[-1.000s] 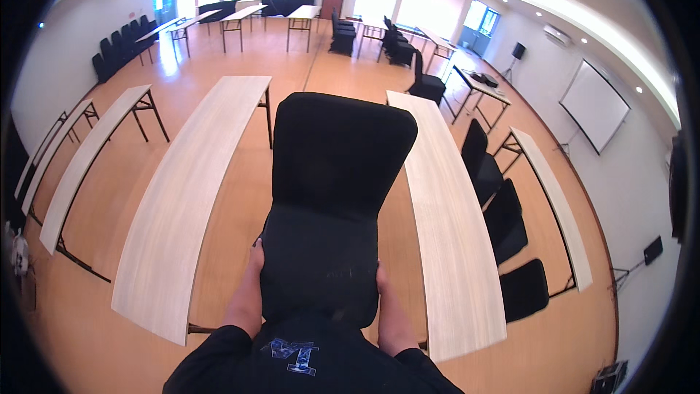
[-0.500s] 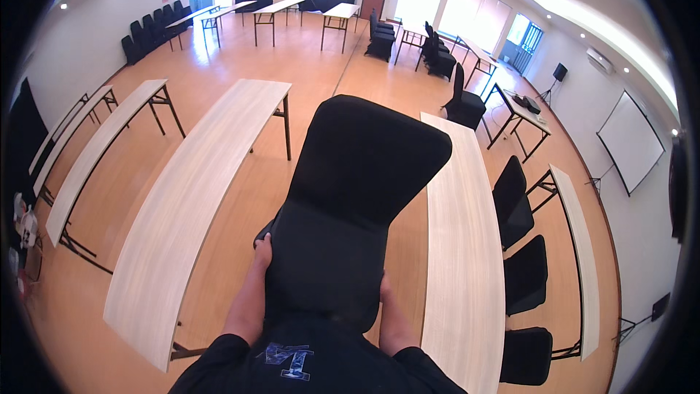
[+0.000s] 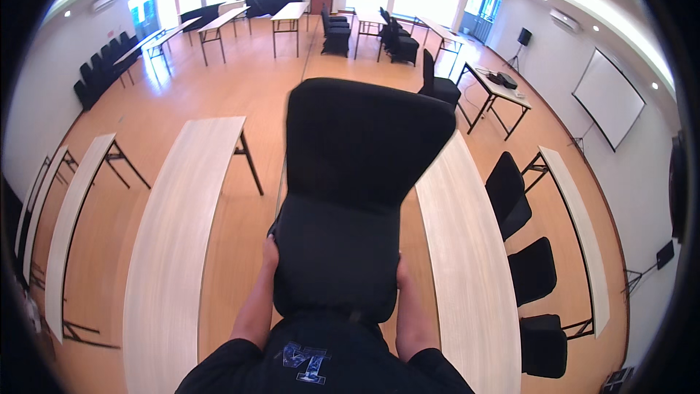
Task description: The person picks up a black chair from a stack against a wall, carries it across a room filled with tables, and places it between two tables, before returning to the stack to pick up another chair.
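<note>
I hold a black fabric-covered chair at frame centre, backrest toward 12 o'clock. My left hand and right hand grip its seat sides, between two long pale tables.

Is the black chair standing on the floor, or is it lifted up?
Lifted: both hands, left hand and right hand, grip the black chair by its sides; no legs are visible.
</note>
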The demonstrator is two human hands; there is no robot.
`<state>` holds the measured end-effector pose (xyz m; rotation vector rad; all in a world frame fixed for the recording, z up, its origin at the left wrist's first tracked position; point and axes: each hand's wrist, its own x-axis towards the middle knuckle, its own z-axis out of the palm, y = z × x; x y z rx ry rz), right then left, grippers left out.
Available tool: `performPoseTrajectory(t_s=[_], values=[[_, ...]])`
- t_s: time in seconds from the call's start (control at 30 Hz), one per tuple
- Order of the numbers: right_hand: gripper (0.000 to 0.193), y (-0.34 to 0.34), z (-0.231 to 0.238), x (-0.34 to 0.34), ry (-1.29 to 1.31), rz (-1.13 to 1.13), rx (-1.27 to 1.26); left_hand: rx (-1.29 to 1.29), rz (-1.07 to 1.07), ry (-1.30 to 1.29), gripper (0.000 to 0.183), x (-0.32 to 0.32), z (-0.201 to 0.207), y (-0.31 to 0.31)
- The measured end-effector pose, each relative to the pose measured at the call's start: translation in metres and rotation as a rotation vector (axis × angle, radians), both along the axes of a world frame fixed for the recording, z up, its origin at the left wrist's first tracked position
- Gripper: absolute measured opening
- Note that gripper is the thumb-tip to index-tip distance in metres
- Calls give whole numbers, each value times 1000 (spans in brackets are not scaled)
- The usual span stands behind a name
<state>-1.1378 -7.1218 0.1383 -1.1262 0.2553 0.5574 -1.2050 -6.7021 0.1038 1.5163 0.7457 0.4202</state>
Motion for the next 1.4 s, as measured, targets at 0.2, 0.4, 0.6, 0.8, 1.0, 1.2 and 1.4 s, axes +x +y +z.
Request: performPoseTrajectory(t_s=[0.2, 0.4, 0.6, 0.8, 1.0, 1.2, 1.4], values=[[53, 4, -71, 143, -174, -107, -427, -265, 0, -107, 44, 95, -47, 12], [57, 29, -75, 227, 41, 41, -666, -18, 163, 246, 44, 142, -8, -6], [58, 20, -177, 275, 158, 46, -640, 335, 50, 399, 41, 200, -32, -15], [59, 43, -243, 337, 192, 49, -780, 80, 102, 285, 38, 257, -144, 20], [62, 79, -306, 402, 163, -12, -736, -50, 35, 219, 39, 336, -260, 70], [63, 122, -399, 428, 130, 52, -845, -510, -39, 183, 52, 354, -350, 98], [58, 132, -432, 412, 119, 57, -708, -191, -157, 508, 76, 359, -369, 83]])
